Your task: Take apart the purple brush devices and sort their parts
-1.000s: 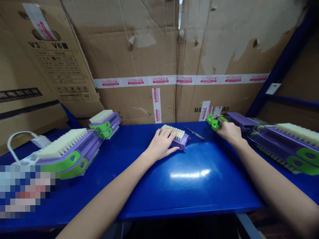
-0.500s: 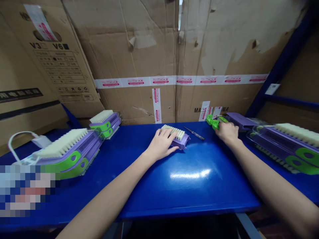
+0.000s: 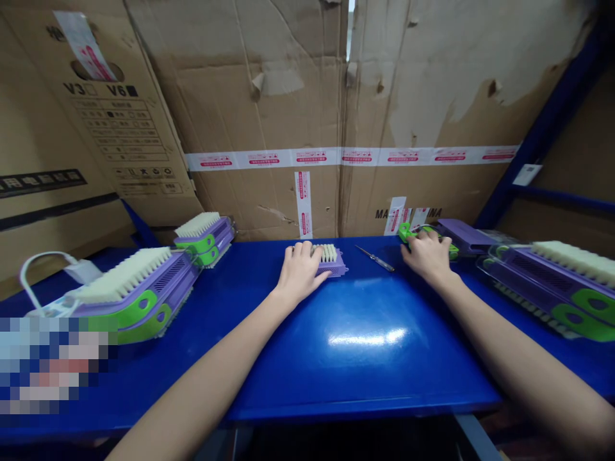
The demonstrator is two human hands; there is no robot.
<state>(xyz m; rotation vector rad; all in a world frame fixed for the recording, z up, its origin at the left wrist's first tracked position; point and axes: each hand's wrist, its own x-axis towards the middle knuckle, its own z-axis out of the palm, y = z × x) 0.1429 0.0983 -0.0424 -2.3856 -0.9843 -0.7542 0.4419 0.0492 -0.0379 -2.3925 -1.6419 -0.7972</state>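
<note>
Left hand (image 3: pixel 298 272) half-open, resting on one purple brush (image 3: pixel 336 264), right hand (image 3: pixel 426 257) half-curled over green parts (image 3: pixel 405 232), grip hidden, one screwdriver (image 3: pixel 377 258) between.

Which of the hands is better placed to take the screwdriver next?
Right, I'd judge: the right hand is near the screwdriver's handle end; the left hand is farther off, on the purple brush block. The right is at a green part, though, and may need freeing first.
</note>
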